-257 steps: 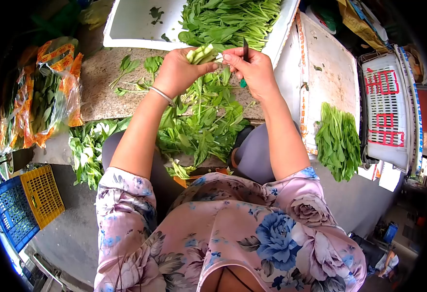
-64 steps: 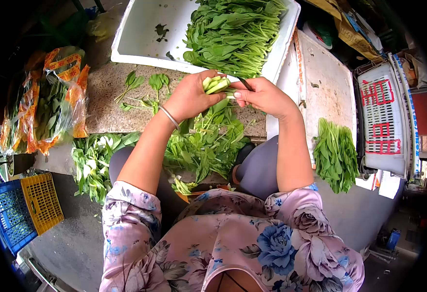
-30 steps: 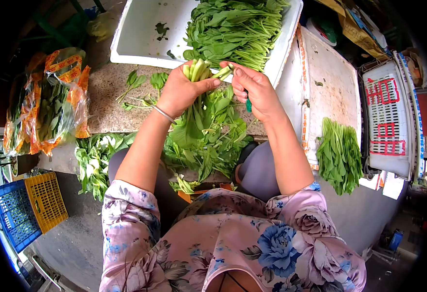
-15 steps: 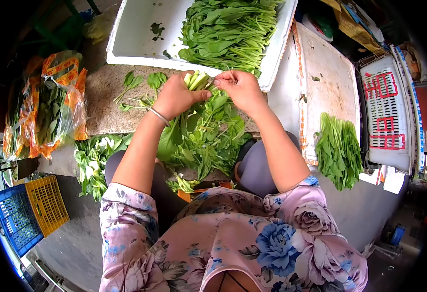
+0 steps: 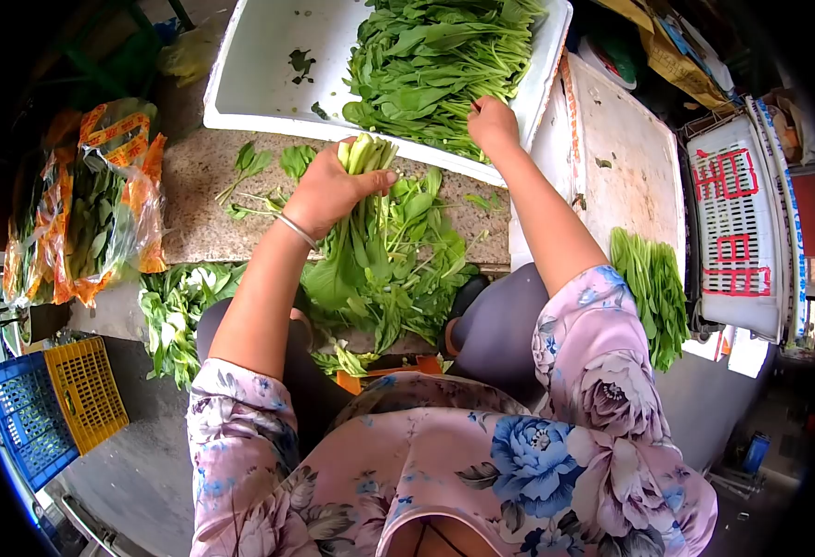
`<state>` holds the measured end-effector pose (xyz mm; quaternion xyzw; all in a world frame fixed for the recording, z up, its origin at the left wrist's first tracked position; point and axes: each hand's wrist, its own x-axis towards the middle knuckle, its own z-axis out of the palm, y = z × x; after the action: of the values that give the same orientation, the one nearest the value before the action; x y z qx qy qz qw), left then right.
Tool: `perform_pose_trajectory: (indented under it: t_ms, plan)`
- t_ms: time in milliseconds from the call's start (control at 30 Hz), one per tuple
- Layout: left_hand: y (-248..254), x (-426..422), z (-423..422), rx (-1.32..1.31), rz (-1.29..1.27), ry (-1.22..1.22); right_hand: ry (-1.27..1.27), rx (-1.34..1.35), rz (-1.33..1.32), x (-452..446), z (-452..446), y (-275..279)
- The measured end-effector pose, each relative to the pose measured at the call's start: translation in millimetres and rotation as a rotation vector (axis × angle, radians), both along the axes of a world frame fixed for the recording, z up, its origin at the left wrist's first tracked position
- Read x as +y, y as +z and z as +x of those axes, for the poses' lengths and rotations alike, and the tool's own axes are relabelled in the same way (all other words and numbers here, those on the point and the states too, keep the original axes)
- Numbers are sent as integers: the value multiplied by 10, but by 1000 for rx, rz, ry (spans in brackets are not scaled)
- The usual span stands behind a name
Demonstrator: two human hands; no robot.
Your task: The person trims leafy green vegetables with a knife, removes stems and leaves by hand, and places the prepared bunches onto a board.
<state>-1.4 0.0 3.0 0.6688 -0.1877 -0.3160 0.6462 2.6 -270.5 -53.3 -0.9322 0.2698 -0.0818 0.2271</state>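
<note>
My left hand (image 5: 328, 188), with a bracelet at the wrist, is wrapped round a bunch of leafy greens (image 5: 363, 160). The pale cut stems point up and the leaves hang toward my lap. My right hand (image 5: 494, 125) reaches over the near rim of a white foam box (image 5: 263, 118). Its fingers are pinched at the stem ends of a big pile of leafy greens (image 5: 417, 74) inside; the fingertips are partly hidden. Loose leaves (image 5: 407, 288) lie below the held bunch, between my knees.
Plastic bags of greens (image 5: 91, 204) stand at the left, above a blue and yellow crate (image 5: 82, 390). Trimmed leaves (image 5: 184, 306) lie by my left knee. On the right are a white foam lid (image 5: 625, 158), a bunch of greens (image 5: 649, 288) and a white basket (image 5: 728, 213).
My right hand has left the held bunch and moved up and right to the pile in the foam box. My left hand keeps the bunch, shifted slightly left.
</note>
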Motion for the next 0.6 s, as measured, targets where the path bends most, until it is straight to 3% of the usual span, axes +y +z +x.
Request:
perform_pose_trajectory:
  t_ms: [67,167,233,300,367,433,500,533,600]
  plan:
    - [-80,1,65,-55,71,55,-79,133,-249,-57,76,-226]
    - [-63,-3,74,-125,10,145,-87,179,-177,-81,-20,-284]
    - [-91,-3,112,-138,20,171,-85,117,-289,-109,-60,-265]
    - [-85,14,122,-327,112,223,-5,232,-112,-165,-89,-83]
    - [-79,34,124,-386,160,234,49,219,-121,-99,-269,130]
    - [-57,24,93,-447,205,239,141,16,368,-89,-414,256]
    - [-20,-9,4,-771,362,243,145,-35,479,125,-615,547]
    - [3,-19,-51,-793,355,223,150,-88,594,283,-717,699]
    - [-11,-69,-135,-918,225,204,186,-109,529,537,-904,797]
